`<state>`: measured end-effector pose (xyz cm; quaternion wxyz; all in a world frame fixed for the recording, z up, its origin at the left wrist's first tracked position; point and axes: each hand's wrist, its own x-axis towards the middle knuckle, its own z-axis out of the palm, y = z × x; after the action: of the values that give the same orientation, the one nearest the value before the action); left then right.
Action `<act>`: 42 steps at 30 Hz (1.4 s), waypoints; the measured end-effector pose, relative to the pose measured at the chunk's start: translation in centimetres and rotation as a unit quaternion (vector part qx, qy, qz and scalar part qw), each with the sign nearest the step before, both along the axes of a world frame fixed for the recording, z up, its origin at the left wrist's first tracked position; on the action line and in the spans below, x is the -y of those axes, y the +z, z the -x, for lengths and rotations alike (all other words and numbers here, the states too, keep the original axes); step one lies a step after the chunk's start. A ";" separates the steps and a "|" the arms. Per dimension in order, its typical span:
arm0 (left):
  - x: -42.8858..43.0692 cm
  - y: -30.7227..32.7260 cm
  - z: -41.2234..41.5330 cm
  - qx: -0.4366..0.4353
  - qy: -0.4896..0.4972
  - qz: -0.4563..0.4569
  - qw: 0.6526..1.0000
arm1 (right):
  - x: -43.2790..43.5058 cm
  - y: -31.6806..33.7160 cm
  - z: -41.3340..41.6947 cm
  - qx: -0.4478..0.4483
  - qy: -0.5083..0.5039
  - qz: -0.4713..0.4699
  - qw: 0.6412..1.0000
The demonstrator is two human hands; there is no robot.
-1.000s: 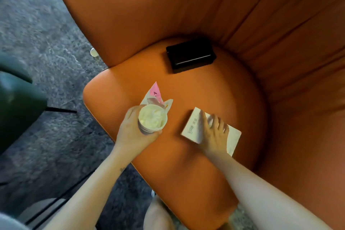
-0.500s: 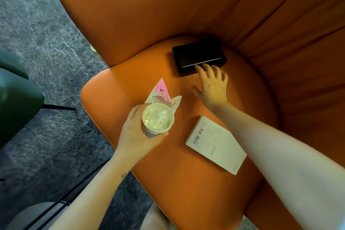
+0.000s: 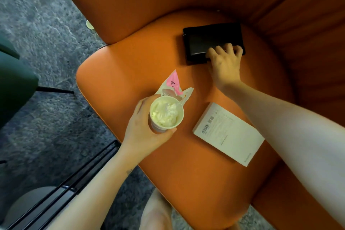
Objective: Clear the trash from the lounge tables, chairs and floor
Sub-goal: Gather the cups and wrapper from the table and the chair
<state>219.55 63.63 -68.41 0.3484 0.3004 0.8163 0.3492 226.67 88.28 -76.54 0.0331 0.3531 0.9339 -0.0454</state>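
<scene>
Head view: looks steeply down onto the smooth, rounded seat of an orange chair [image 3: 130, 65], whose back rises in soft vertical folds.
Left hand: left hand [image 3: 143, 127] wraps round the side of a paper cup [image 3: 166, 114] and holds it just above the seat's front part.
Cup: round and pale, stuffed with crumpled white tissue; its base is hidden by the hand.
Wrapper: a glossy pink-and-white wrapper [image 3: 173, 85] pokes out from behind the cup. Whether it lies on the seat or is pinched against the cup cannot be told.
Right hand: right hand [image 3: 225, 63] reaches to the back of the seat, its fingers curled onto the near edge of a black case [image 3: 211, 41]; the thumb is out of sight.
Black case: flat, rectangular and matt, lying against the fold where seat meets back. What it is stays unclear.
White box: a flat white box [image 3: 227, 134] with a barcode and small unreadable print lies on the seat, partly under the right forearm.
Floor: mottled grey carpet [image 3: 37, 24]; a small pale scrap [image 3: 89, 24] shows beside the chair, half hidden.
Edges: a dark green chair [image 3: 13, 84] and thin black bars [image 3: 74, 179] are cut off at the left.
</scene>
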 end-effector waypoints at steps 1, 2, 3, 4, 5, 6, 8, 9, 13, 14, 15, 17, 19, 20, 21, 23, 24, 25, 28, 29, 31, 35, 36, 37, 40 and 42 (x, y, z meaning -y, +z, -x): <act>0.1 0.0 -0.1 -0.002 0.014 0.003 1.000 | 0.2 0.1 -0.3 -0.003 0.003 -0.001 1.000; 0.2 -0.1 -0.1 0.000 0.015 0.004 1.000 | 0.4 0.4 -0.8 -0.011 0.010 0.000 1.000; 0.5 -0.3 -0.2 -0.002 0.019 0.002 1.000 | 0.8 0.7 -1.2 -0.029 0.019 0.000 0.999; 0.4 0.1 -0.4 -0.005 0.018 0.002 1.000 | 1.2 1.1 -1.6 -0.052 0.025 0.002 0.998; 0.5 0.3 -0.7 -0.010 0.019 0.002 1.000 | 1.8 1.8 -2.3 -0.076 0.026 0.002 0.997; 0.5 0.5 -0.8 -0.013 0.019 0.002 1.000 | 2.4 2.4 -2.9 -0.097 0.020 0.003 0.995; 0.5 0.7 -0.9 -0.014 0.021 0.006 1.000 | 4.2 3.4 -4.5 -0.130 0.008 0.005 0.991; 0.6 1.0 -1.1 -0.015 0.023 0.005 1.000 | 5.3 4.0 -5.6 -0.141 0.002 0.006 0.990; 0.9 2.3 -1.8 -0.024 0.032 -0.004 0.999 | 9.9 5.2 -10.2 -0.151 -0.018 0.011 0.988; 1.1 2.5 -2.0 -0.027 0.031 -0.008 0.999 | 11.0 5.2 -11.3 -0.149 -0.024 0.011 0.989; 1.3 2.7 -2.3 -0.026 0.029 -0.010 0.999 | 11.9 5.1 -12.3 -0.146 -0.030 0.009 0.989; 1.9 2.9 -2.7 -0.027 0.023 -0.011 0.999 | 13.2 4.8 -14.0 -0.136 -0.043 0.004 0.990; 2.5 2.9 -3.2 -0.029 0.019 -0.011 0.999 | 14.1 4.5 -15.1 -0.122 -0.055 0.001 0.991; 2.9 2.8 -3.4 -0.030 0.018 -0.011 0.999 | 14.5 4.3 -15.4 -0.117 -0.059 0.000 0.991; 3.2 2.7 -3.6 -0.030 0.017 -0.010 0.999 | 14.9 4.2 -15.6 -0.115 -0.061 0.000 0.991; 3.9 2.5 -4.1 -0.030 0.014 -0.007 0.999 | 15.6 4.0 -15.7 -0.113 -0.064 0.001 0.992; 4.2 2.4 -4.4 -0.030 0.012 -0.005 0.999 | 16.0 4.0 -15.8 -0.110 -0.064 0.003 0.992; 4.5 2.4 -4.7 -0.029 0.011 -0.003 1.000 | 16.5 4.0 -15.9 -0.106 -0.062 0.006 0.992; 5.0 2.5 -5.6 -0.024 0.010 0.001 1.000 | 18.0 4.1 -16.4 -0.085 -0.054 0.011 0.995; 5.2 2.7 -5.8 -0.023 0.008 -0.001 1.000 | 18.4 4.3 -16.5 -0.081 -0.049 0.013 0.995; 5.3 2.9 -6.0 -0.020 0.007 -0.004 1.000 | 19.0 4.6 -16.5 -0.076 -0.041 0.020 0.996; 5.5 3.4 -6.1 -0.026 0.005 -0.012 1.000 | 19.7 5.3 -16.7 -0.086 -0.054 0.024 0.995; 5.6 3.5 -6.0 -0.029 0.004 -0.013 0.999 | 19.6 5.3 -16.7 -0.091 -0.065 0.030 0.993; 5.7 3.6 -5.9 -0.031 0.004 -0.014 0.999 | 19.3 5.3 -16.7 -0.089 -0.076 0.040 0.992; 6.0 3.6 -5.5 -0.033 0.004 -0.011 0.999 | 18.1 4.9 -16.6 -0.019 -0.084 0.075 0.993; 6.2 3.6 -5.4 -0.033 0.004 -0.010 0.999 | 17.7 4.2 -16.5 0.049 -0.065 0.080 0.993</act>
<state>224.91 57.43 -64.85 0.3172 0.3117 0.8250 0.3487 243.18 70.55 -72.36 0.1044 0.4110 0.8995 -0.1049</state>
